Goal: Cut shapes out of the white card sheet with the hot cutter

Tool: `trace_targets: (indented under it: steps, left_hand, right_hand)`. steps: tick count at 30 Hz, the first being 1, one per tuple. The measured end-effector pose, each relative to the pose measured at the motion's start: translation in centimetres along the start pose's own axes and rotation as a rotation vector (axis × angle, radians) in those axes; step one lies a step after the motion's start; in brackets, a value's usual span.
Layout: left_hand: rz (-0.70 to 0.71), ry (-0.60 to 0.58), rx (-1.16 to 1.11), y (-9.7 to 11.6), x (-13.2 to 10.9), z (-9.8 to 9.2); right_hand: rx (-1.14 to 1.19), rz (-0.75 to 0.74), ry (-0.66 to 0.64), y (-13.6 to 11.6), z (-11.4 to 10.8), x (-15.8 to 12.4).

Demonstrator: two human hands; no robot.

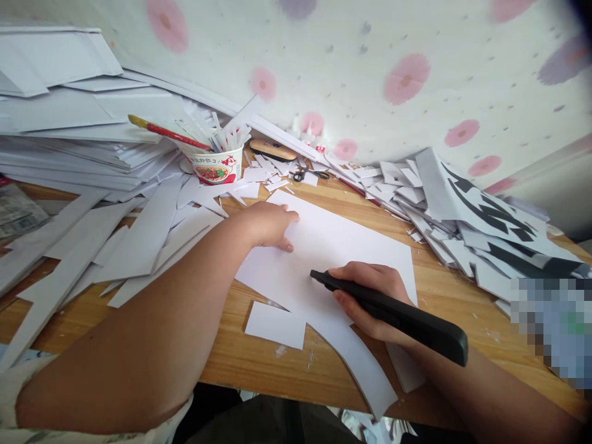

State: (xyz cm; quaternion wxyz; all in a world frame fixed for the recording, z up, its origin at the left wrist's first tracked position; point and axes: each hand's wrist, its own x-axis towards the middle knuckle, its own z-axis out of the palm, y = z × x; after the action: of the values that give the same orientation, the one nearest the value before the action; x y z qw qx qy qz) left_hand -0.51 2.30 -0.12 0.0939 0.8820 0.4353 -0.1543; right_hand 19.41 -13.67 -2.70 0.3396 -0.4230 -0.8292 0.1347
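Note:
A large white board [351, 237] lies flat on the wooden table. My left hand [272, 225] rests on its left part, palm down, with thumb and fingers apart. My right hand [374, 293] is closed around a black utility knife [398, 311], its narrow tip pointing left over the middle of the board. I cannot make out the blade. Near the board's front edge are a small rectangular white offcut [276, 325] and a curved white strip [358, 361]. Another white piece [406, 368] lies partly under my right wrist.
Stacked white boards [78, 111] and loose strips [143, 237] crowd the left. A paper noodle cup [217, 163] holds white slivers and a red brush [171, 134]. Scissors [311, 174] and glue bottles [309, 132] stand near the wall. Printed sheets [485, 203] top the right-hand scrap pile.

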Motion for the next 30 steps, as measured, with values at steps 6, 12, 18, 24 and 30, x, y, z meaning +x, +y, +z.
trace_targets:
  steps: [6, 12, 18, 24, 30]
  left_hand:
    - [0.014, 0.006, -0.001, -0.2, 0.3, 0.2]
    - [0.013, 0.015, -0.014, -0.1, 0.1, 0.0]
    - [0.005, 0.021, -0.031, 0.0, -0.2, -0.1]
    - [0.007, 0.015, -0.046, 0.1, -0.3, -0.2]
    - [0.023, 0.027, -0.050, 0.1, -0.3, -0.1]
  right_hand:
    - [0.020, 0.001, -0.014, -0.2, -0.4, -0.6]
    - [0.011, 0.038, -0.016, -0.2, -0.4, -1.3]
    - [-0.002, 0.040, 0.004, -0.3, -0.2, -1.5]
    - [0.071, 0.127, 0.033, -0.6, -0.2, -1.8]
    - [0.578, 0.339, 0.185, 0.2, -3.3, 0.5]
